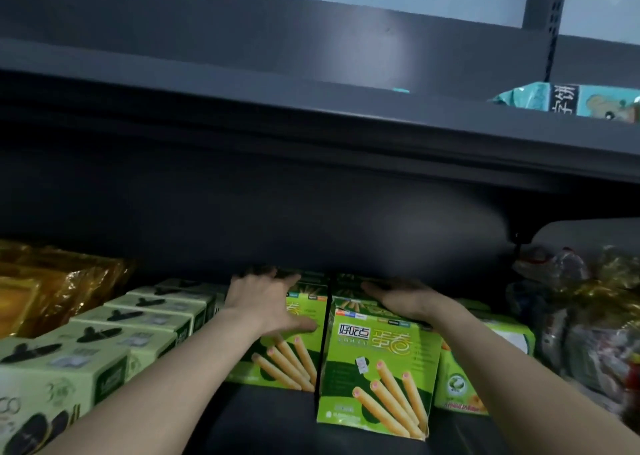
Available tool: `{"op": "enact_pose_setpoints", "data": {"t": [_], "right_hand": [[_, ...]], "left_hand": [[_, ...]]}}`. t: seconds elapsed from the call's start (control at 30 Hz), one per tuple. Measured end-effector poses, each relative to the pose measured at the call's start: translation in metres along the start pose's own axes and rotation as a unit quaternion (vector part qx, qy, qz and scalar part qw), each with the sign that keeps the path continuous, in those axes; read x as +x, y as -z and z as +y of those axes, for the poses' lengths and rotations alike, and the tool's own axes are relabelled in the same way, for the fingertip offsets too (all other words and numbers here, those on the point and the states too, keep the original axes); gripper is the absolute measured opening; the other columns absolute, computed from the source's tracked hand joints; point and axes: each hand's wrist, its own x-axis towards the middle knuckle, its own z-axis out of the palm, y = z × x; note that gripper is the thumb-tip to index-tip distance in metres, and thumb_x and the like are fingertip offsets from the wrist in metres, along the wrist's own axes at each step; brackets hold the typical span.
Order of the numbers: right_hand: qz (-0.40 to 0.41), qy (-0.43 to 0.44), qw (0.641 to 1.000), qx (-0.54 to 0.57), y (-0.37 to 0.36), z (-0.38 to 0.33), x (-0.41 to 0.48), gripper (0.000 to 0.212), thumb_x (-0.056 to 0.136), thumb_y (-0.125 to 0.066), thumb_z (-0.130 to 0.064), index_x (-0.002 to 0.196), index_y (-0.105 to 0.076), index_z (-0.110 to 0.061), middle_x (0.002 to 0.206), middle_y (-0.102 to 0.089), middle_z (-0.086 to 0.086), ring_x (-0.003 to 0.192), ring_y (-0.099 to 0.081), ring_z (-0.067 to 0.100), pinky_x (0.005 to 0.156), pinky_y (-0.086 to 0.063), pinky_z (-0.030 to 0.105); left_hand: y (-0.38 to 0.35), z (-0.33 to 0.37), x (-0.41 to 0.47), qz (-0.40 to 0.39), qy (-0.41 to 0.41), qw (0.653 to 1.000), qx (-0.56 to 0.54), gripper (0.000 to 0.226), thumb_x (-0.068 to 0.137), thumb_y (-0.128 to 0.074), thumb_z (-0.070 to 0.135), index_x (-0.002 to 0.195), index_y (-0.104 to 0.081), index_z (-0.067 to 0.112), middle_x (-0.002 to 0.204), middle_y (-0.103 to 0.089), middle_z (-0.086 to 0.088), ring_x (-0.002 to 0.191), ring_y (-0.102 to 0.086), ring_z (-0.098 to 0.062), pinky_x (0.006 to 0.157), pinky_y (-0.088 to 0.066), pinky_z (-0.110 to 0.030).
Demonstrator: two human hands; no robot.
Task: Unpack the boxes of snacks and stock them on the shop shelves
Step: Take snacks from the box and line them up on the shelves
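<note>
Two rows of green egg-roll snack boxes stand on the dark lower shelf (270, 420). My left hand (266, 302) lies with fingers spread on the top and front of the left row's front box (287, 354). My right hand (405, 300) lies flat along the top of the right row, just behind its front box (377, 368), which stands closer to the shelf edge. The fingertips of both hands reach back under the shelf above and are partly in shadow.
Pale green boxes with dark cookie pictures (114, 343) fill the shelf to the left, with amber-wrapped packs (52, 284) behind them. Another green box (485, 368) and clear bagged snacks (588, 316) sit at the right. The upper shelf (311, 118) hangs low overhead, carrying a teal packet (571, 99).
</note>
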Motion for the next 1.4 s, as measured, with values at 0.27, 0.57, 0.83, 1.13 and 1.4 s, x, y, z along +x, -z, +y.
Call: {"op": "enact_pose_setpoints", "data": {"t": [0.27, 0.57, 0.83, 1.13, 1.4], "right_hand": [[0.048, 0.007, 0.998, -0.031, 0.004, 0.004, -0.011, 0.063, 0.100, -0.027, -0.064, 0.148, -0.044, -0.027, 0.155, -0.041, 0.006, 0.140, -0.040, 0.029, 0.113, -0.033, 0.035], [0.385, 0.169, 0.871, -0.256, -0.083, -0.005, -0.091, 0.070, 0.093, -0.032, -0.068, 0.150, -0.039, -0.028, 0.150, -0.044, 0.015, 0.139, -0.037, 0.042, 0.110, -0.028, 0.063], [0.364, 0.153, 0.867, -0.304, -0.100, 0.002, -0.077, 0.087, 0.088, -0.029, -0.073, 0.157, -0.021, -0.021, 0.149, -0.042, 0.017, 0.138, -0.036, 0.043, 0.108, -0.023, 0.069], [0.381, 0.232, 0.871, -0.205, -0.114, -0.039, -0.112, 0.066, 0.100, -0.038, -0.052, 0.156, -0.025, -0.019, 0.156, -0.031, 0.021, 0.146, -0.021, 0.046, 0.113, -0.018, 0.067], [0.346, 0.321, 0.868, -0.155, -0.133, -0.108, -0.166, 0.061, 0.099, -0.028, -0.051, 0.153, -0.035, -0.022, 0.147, -0.045, 0.021, 0.139, -0.038, 0.043, 0.112, -0.029, 0.061]], "left_hand": [[-0.005, 0.007, -0.018, 0.085, 0.001, 0.996, -0.010, 0.101, 0.070, -0.039, 0.091, 0.153, -0.019, 0.036, 0.160, -0.024, -0.002, 0.147, -0.020, -0.030, 0.120, -0.010, -0.049], [-0.055, 0.025, -0.074, 0.161, -0.039, 0.986, -0.018, 0.081, 0.099, -0.040, 0.048, 0.154, 0.014, 0.025, 0.160, 0.025, -0.006, 0.145, 0.019, -0.042, 0.117, -0.002, -0.057], [-0.052, 0.027, -0.083, 0.097, -0.045, 0.993, -0.051, 0.088, 0.098, -0.049, 0.022, 0.153, 0.020, 0.028, 0.154, 0.039, -0.001, 0.142, 0.024, -0.046, 0.115, -0.030, -0.048], [-0.042, 0.001, -0.191, 0.244, -0.081, 0.966, 0.021, 0.074, 0.094, -0.059, 0.028, 0.154, -0.021, 0.010, 0.160, -0.020, -0.015, 0.148, -0.014, -0.037, 0.120, -0.020, -0.047], [-0.018, -0.059, -0.264, 0.276, 0.006, 0.960, 0.047, 0.073, 0.094, -0.059, 0.033, 0.153, -0.025, 0.010, 0.159, -0.024, -0.013, 0.148, -0.015, -0.033, 0.120, -0.020, -0.047]]}}
